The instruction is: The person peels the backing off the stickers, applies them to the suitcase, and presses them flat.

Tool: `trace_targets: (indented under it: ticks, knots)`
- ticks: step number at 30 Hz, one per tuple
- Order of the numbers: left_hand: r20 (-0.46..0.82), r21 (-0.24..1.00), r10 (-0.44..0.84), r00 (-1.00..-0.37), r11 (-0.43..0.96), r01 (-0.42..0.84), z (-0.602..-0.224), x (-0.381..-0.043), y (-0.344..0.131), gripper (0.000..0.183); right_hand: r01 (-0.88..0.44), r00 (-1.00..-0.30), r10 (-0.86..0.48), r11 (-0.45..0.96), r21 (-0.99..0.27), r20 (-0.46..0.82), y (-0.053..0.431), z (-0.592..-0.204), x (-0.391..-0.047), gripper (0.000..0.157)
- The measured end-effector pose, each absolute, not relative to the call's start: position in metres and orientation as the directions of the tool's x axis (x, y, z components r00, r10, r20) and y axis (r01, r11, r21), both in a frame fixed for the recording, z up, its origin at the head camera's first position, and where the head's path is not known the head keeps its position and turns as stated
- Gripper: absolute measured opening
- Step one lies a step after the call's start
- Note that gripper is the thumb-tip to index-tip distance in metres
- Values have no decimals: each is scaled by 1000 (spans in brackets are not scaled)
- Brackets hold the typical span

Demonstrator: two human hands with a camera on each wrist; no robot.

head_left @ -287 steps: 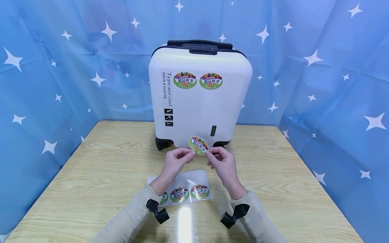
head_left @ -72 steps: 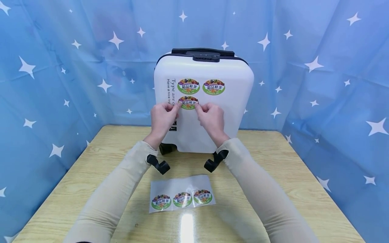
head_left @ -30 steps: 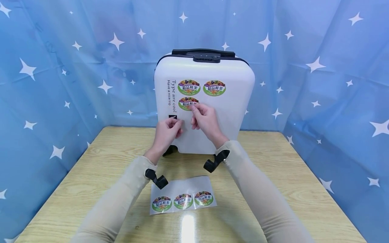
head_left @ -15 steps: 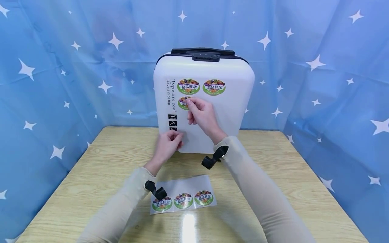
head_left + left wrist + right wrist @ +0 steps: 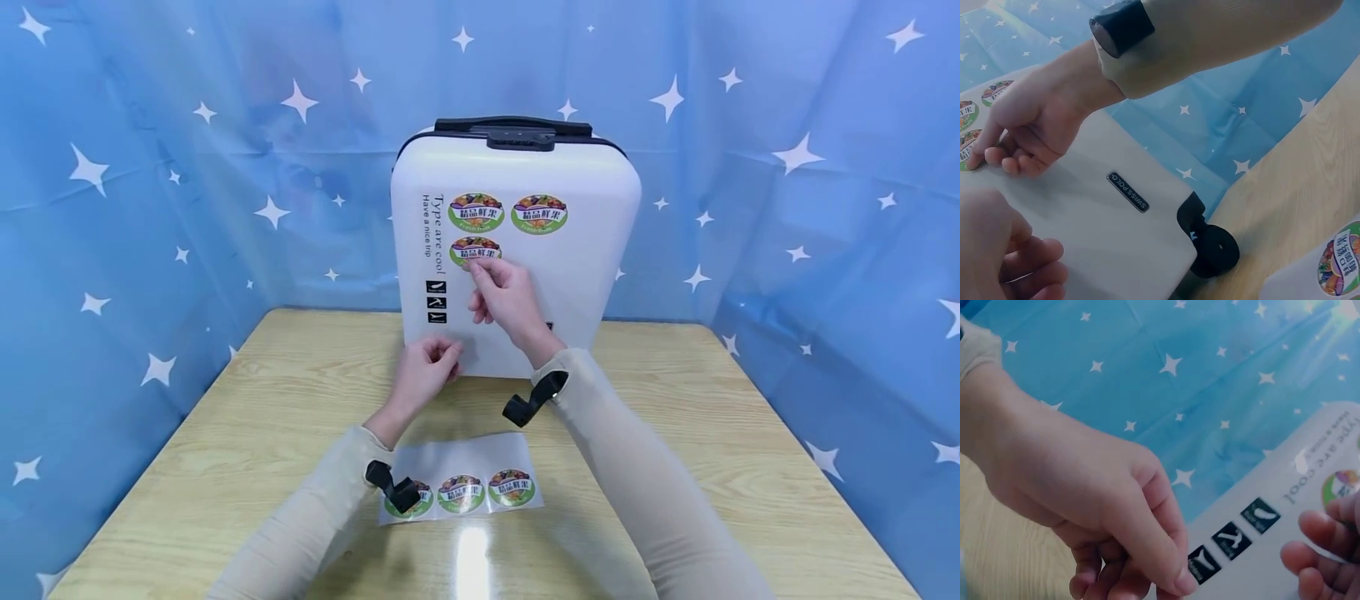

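A white suitcase [image 5: 577,275] stands upright on the table. Two oval fruit stickers, a left one [image 5: 476,213] and a right one [image 5: 539,215], sit side by side on its upper front. A third sticker [image 5: 474,247] is on the suitcase below the left one; its lower edge is partly covered by my right hand [image 5: 510,300], whose fingertips touch it while the other fingers curl loosely. Lower down, my left hand [image 5: 423,375] hangs near the suitcase's bottom edge, its fingers loosely bent and nothing visible in them. The left wrist view also shows my right hand [image 5: 1041,112] touching the sticker.
A sticker sheet [image 5: 468,454] with three stickers in its front row lies on the wooden table [image 5: 675,442], partly under my left forearm. Blue star-patterned curtains [image 5: 187,167] enclose the table. A black wheel [image 5: 1213,250] shows under the suitcase.
Earlier, both hands held the third sticker over the table, then brought it to the suitcase. My left hand has let go and moved down; my right hand stays at the sticker, shifting along it.
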State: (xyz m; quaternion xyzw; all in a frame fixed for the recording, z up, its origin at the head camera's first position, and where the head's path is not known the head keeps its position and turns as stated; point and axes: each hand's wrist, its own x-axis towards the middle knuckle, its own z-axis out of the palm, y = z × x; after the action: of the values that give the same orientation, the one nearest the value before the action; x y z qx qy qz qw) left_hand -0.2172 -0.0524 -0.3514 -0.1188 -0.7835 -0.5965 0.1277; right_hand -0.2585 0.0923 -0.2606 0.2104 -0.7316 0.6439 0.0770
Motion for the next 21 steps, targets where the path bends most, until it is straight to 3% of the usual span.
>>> trace_targets:
  ticks: [12,21]
  knots:
    - [307,906,64,-950,285,312,-359,-210,-49,20,-466,-866,-248,88,-881,433,84,-246,-256,29]
    - [310,902,85,-947,289,321,-364,-207,-45,21,-403,-893,-270,118,-908,361,80,-246,-259,28]
